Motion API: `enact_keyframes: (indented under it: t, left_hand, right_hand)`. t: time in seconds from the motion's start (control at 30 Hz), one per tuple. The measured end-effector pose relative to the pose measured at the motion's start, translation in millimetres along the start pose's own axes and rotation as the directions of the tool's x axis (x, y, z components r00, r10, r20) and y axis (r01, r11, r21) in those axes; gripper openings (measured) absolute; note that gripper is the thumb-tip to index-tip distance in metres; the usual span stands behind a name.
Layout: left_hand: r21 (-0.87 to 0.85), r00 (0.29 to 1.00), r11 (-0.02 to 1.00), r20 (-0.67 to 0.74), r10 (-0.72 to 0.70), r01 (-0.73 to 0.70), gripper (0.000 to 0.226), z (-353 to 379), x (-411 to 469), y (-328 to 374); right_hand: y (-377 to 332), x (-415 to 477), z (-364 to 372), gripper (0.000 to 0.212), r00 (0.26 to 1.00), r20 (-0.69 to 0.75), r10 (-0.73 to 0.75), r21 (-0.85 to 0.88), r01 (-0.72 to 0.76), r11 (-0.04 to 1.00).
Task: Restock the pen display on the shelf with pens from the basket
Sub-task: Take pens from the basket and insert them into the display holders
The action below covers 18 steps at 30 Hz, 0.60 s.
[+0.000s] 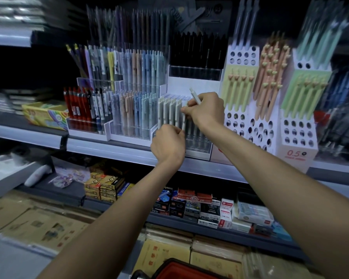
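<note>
The shelf [109, 150] is crowded with pen racks [129, 109]. A holed stand [298, 137] marked "0.5" rises further right of the clear pen display [199, 151], whose front both hands partly hide. The red basket [181, 268] is cut off below. The right hand [207, 111] grips pale pens [195, 97] over the display, and the left hand [168, 144] pinches one with curled fingers.

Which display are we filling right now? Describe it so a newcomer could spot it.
On the middle shelf, find the clear rack between the pastel marbled pens and the holed white cardboard stands. Only its front row is part filled: pale grey pens on the left, empty slots on the right.
</note>
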<state>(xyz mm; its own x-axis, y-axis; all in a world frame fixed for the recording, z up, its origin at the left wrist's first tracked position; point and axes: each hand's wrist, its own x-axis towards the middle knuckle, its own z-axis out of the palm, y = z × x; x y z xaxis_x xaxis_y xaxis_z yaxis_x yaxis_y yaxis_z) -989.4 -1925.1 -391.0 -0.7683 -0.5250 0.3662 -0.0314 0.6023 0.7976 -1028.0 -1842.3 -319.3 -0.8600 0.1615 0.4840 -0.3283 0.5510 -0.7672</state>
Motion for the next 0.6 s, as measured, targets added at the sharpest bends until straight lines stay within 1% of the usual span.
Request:
enact_keyframes:
  t: [0.17, 0.27, 0.3, 0.37, 0.47, 0.53, 0.6]
  left_hand:
    - [0.022, 1.0, 1.0, 0.007, -0.002, 0.002, 0.016, -5.5, -3.4, 5.0]
    - [-0.009, 1.0, 1.0, 0.018, -0.011, 0.011, 0.014, -11.7, -5.4, 6.4]
    - [-0.017, 1.0, 1.0, 0.017, 0.0, 0.001, 0.014, -14.6, -7.9, 6.0]
    - [-0.043, 0.997, 0.997, 0.031, 0.067, -0.065, 0.013, -18.7, -15.8, 2.8]
    - [-0.169, 0.973, 0.974, 0.153, 0.174, -0.148, 0.011, -23.7, -34.3, -4.6]
    - [-0.323, 0.946, 0.938, 0.245, 0.212, -0.127, 0.014, -24.7, -46.5, -8.8]
    - [-0.444, 0.919, 0.893, 0.319, 0.232, -0.071, 0.012, -25.1, -58.8, -9.8]
  right_hand:
    - [-2.7, -6.6, -9.0, 0.028, 0.999, 0.041, -0.001, -0.011, 0.001, 1.0]
    - [-4.5, -13.4, -23.1, 0.033, 1.0, 0.013, 0.008, -0.011, -0.008, 1.0]
    - [-5.5, -15.1, -30.6, 0.032, 1.0, 0.017, 0.021, 0.008, -0.021, 1.0]
    - [-7.5, -19.8, -49.2, 0.032, 0.994, 0.087, 0.072, 0.036, -0.075, 0.997]
    - [-4.0, -26.2, -68.7, 0.036, 0.951, 0.253, 0.176, 0.03, -0.189, 0.981]
    - [0.8, -34.1, -73.9, 0.032, 0.918, 0.334, 0.212, 0.049, -0.242, 0.969]
    - [7.6, -45.5, -77.4, 0.025, 0.902, 0.373, 0.215, 0.079, -0.262, 0.962]
